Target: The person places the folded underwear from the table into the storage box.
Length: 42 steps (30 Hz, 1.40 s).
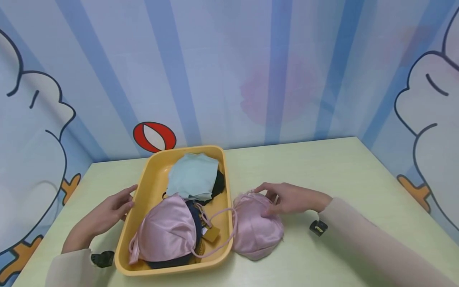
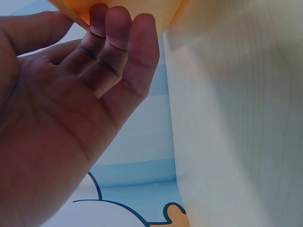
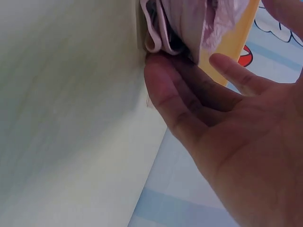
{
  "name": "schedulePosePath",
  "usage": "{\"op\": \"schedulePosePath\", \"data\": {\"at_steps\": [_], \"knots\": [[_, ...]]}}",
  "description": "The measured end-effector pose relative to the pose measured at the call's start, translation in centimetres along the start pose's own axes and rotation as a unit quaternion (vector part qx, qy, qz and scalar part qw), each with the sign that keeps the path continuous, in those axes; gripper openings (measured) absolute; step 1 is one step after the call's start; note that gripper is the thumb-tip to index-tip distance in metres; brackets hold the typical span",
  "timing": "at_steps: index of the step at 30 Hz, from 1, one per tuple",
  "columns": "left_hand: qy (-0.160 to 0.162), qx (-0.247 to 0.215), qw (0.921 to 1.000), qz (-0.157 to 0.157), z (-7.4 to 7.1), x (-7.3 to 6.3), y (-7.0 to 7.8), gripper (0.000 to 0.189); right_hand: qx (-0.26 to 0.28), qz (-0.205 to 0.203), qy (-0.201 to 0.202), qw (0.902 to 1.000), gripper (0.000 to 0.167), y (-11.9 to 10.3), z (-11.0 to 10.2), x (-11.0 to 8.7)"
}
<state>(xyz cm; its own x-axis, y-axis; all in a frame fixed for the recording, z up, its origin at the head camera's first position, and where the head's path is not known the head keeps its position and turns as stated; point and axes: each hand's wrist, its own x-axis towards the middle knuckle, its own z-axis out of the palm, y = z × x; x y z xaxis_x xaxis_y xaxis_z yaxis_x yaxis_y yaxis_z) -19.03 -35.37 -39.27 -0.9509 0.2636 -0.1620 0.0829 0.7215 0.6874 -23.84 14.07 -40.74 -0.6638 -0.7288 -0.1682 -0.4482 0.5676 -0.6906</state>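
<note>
My left hand (image 1: 107,211) is at the left side of a yellow plastic tray (image 1: 138,195), its loosely bent fingertips against the outer wall. In the tray's front half lies a pink satin bra (image 1: 166,227) over dark navy clothing (image 1: 168,263). A folded pale mint garment (image 1: 193,175) covers part of a black one (image 1: 218,184) at the back. On the table just right of the tray, my right hand (image 1: 287,197) holds the edge of a folded pink satin garment (image 1: 252,231), thumb over it and fingers at its far side. The right wrist view shows its folded, ruffled edges (image 3: 189,28).
A thin pink strap (image 1: 218,247) loops over the tray's right rim toward the garment on the table. A gold-brown tag (image 1: 210,234) lies beside the bra. The pale table (image 1: 322,167) meets a blue striped wall (image 1: 222,79) behind, with cartoon-printed walls at both sides.
</note>
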Motion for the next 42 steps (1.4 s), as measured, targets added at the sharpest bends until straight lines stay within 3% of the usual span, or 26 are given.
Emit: {"op": "schedulePosePath", "data": {"at_steps": [10, 21, 29, 36, 42], "knots": [[0.002, -0.001, 1.0000, -0.004, 0.0, 0.0, 0.0, 0.065, -0.014, -0.043, 0.016, 0.9989, 0.065, -0.6, 0.8, 0.1], [-0.003, -0.005, 1.0000, 0.003, -0.1, 0.0, 0.0, 0.064, -0.033, -0.098, 0.076, 0.9917, 0.053, -1.8, 1.3, 0.0], [-0.001, -0.002, 1.0000, 0.005, -0.1, 0.0, -0.1, 0.063, -0.048, -0.190, 0.120, 0.9732, 0.032, -3.1, 1.6, -0.2], [-0.001, -0.001, 1.0000, 0.000, -0.1, 0.0, -0.2, 0.064, -0.041, -0.221, 0.139, 0.9645, 0.024, -3.7, 1.8, -0.3], [-0.002, -0.003, 1.0000, -0.002, -0.1, 0.0, -0.1, 0.064, -0.035, -0.261, 0.191, 0.9456, 0.027, -3.7, 0.7, -0.8]]}}
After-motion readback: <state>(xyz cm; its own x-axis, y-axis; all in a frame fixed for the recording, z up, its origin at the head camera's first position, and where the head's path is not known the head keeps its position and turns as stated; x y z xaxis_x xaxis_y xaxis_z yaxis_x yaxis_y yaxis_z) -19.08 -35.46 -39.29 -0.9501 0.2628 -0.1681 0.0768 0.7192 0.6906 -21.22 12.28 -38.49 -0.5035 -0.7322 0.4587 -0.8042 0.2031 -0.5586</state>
